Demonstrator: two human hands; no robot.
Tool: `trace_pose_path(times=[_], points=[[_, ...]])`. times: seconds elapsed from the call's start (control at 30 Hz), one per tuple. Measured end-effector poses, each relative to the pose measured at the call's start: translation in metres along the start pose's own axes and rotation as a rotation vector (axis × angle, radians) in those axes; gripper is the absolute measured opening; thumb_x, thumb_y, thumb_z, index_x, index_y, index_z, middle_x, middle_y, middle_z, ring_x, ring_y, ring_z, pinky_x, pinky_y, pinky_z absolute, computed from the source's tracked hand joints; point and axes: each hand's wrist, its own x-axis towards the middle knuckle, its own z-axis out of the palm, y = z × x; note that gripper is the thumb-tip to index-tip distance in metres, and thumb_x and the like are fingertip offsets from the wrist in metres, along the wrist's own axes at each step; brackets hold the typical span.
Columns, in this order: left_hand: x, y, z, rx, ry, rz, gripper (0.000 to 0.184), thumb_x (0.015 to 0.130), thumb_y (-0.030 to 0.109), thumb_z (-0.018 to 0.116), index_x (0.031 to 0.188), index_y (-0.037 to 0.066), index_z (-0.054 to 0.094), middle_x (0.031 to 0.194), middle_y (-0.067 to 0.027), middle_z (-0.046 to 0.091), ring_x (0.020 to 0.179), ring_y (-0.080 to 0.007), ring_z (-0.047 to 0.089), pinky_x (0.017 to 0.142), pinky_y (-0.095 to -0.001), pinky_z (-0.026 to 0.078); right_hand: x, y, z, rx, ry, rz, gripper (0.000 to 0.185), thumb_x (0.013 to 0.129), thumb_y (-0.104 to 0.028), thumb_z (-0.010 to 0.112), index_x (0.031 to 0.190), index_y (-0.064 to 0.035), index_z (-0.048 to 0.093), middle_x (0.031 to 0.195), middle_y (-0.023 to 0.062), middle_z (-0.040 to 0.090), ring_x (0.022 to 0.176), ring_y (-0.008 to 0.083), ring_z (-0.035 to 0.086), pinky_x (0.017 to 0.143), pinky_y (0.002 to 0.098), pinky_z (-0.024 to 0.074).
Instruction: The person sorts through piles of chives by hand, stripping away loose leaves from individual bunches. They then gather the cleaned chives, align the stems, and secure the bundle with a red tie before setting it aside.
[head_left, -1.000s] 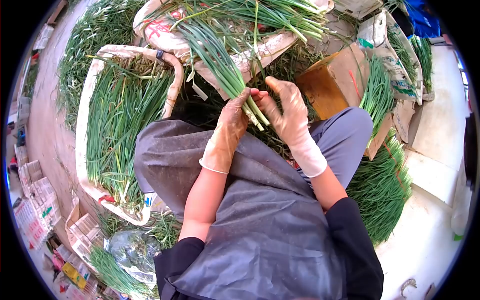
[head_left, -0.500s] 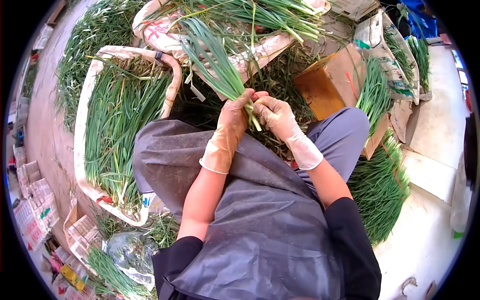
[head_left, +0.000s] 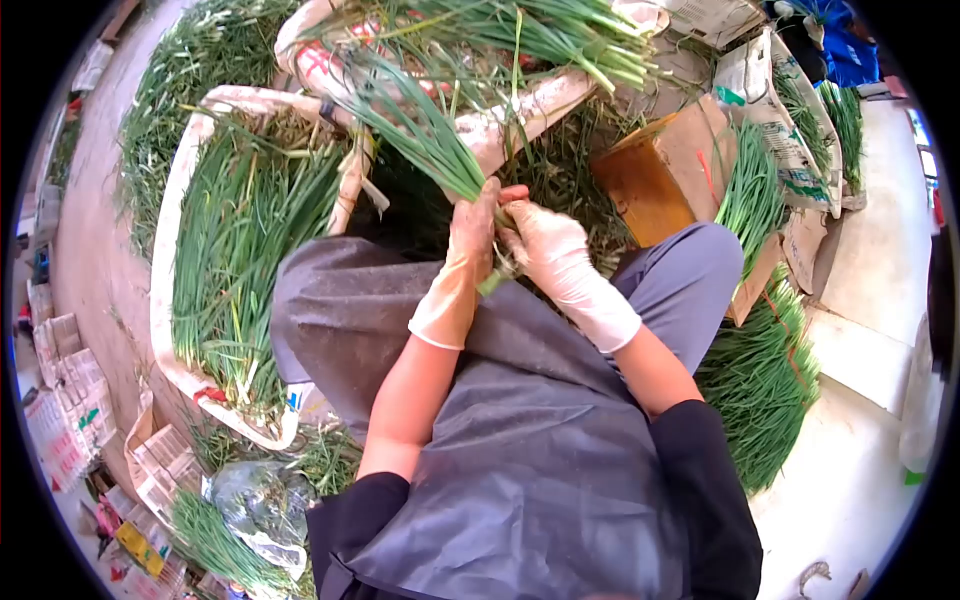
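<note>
A bunch of green onions (head_left: pixel 430 142) slants up and left, its leafy tops reaching over a padded basket rim. My gloved left hand (head_left: pixel 472 232) is wrapped round the lower part of the bunch. Close against it, my gloved right hand (head_left: pixel 548 240) is closed at the pale stem ends, its fingers curled and partly hidden. A reddish tip shows between the two hands; I cannot make out what it is. Below them, a blurred pale-green stem end pokes out over the dark apron (head_left: pixel 530 440).
At left, a padded basket (head_left: pixel 165 290) holds green onions. Another pile (head_left: pixel 560 35) lies on the padded support ahead. A cardboard box (head_left: pixel 690 150), loose bunches and a tied bundle (head_left: pixel 760 390) stand at right. A clear plastic bag (head_left: pixel 262 505) lies lower left.
My right hand has shifted slightly down and turned against the stems. The stem ends below my hands have moved left and are blurred. The left hand keeps its grip.
</note>
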Motion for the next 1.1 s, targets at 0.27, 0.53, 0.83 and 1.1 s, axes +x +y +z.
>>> trace_pose_path(times=[0.27, 0.53, 0.83, 1.1], points=[[-0.006, 0.004, 0.002, -0.464, -0.215, -0.098, 0.03, 0.084, 0.015, 0.06, 0.108, 0.001, 0.05, 0.108, -0.02, 0.06, 0.106, -0.0315, 0.055, 0.092, -0.0422, 0.044, -0.006, 0.024, 0.013, 1.05, -0.292, 0.579, 0.027, 0.091, -0.03, 0.054, 0.084, -0.0053, 0.06, 0.06, -0.0013, 0.053, 0.051, 0.0103, 0.049, 0.049, 0.0243, 0.0396], [-0.002, -0.002, -0.003, -0.214, -0.072, -0.136, 0.024, 0.082, 0.015, 0.066, 0.1, 0.0, 0.058, 0.089, -0.0095, 0.065, 0.081, -0.0189, 0.062, 0.075, -0.0309, 0.051, -0.006, 0.026, 0.001, 0.279, -0.017, -0.007, 0.013, 0.078, -0.016, 0.063, 0.072, -0.005, 0.058, 0.062, 0.0146, 0.057, 0.055, 0.0315, 0.058, 0.048, 0.034, 0.046], [0.0, -0.004, 0.0, -0.233, -0.003, -0.064, 0.02, 0.079, 0.007, 0.069, 0.096, 0.003, 0.061, 0.082, -0.0033, 0.062, 0.072, -0.0135, 0.06, 0.064, -0.0247, 0.049, 0.001, 0.026, 0.004, 0.578, -0.244, 0.39, 0.017, 0.085, -0.016, 0.064, 0.094, -0.0036, 0.057, 0.079, 0.003, 0.06, 0.072, 0.0094, 0.051, 0.067, 0.0247, 0.0444], [-0.002, 0.003, 0.002, -0.131, 0.065, -0.059, 0.019, 0.081, 0.021, 0.069, 0.089, 0.005, 0.064, 0.07, 0.0013, 0.06, 0.056, -0.0072, 0.051, 0.05, -0.0206, 0.043, 0.007, 0.035, 0.023, 1.008, -0.126, 0.526, 0.012, 0.086, -0.015, 0.061, 0.086, -0.0029, 0.061, 0.066, -0.0033, 0.052, 0.06, 0.0044, 0.043, 0.056, 0.0215, 0.0389]])
